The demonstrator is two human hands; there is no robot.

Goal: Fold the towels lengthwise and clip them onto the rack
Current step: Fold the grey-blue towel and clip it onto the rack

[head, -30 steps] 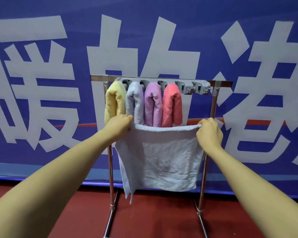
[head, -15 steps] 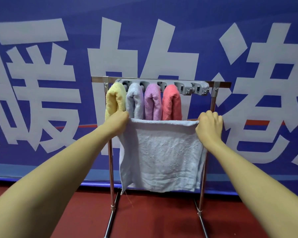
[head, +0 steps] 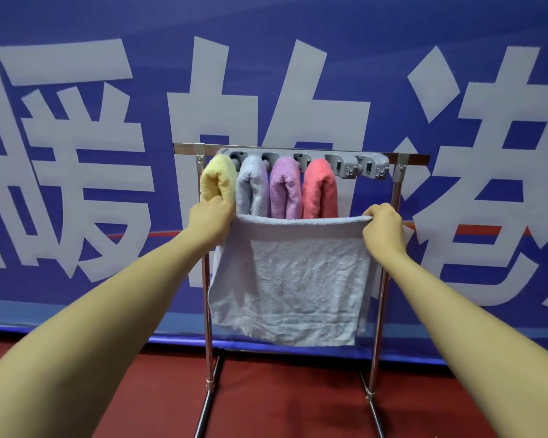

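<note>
since 1 second ago both hands have lifted the pale blue towel (head: 293, 279) higher, so its top fold now covers the lower ends of the hung towels; its hem has also straightened, with no corner trailing at 7 o'clock; the left hand (head: 211, 219) has its grip closed on the towel's upper left corner, fingers curled out of sight behind the cloth; the right hand (head: 382, 227) has its grip pinched on the upper right corner, knuckles toward the camera; the folded top edge runs nearly level between the 2 hands, and the towel hangs doubled in front of the rack (head: 301, 150), a back layer showing past the front one at 3 o'clock and 9 o'clock; 4 folded towels are clipped in the grey clip bar (head: 355, 165): the yellow towel (head: 219, 181) at the far left, just above the left hand, then the light blue towel (head: 252, 184), the purple towel (head: 285, 188) and the coral towel (head: 320, 191), side by side and touching; the 2 clips at the bar's 3 o'clock end hold nothing; the rack's steel legs stand on the red floor (head: 282, 403); behind it hangs the blue banner (head: 76, 42) with large white characters; both bare forearms reach in from 7 o'clock and 5 o'clock.
</note>
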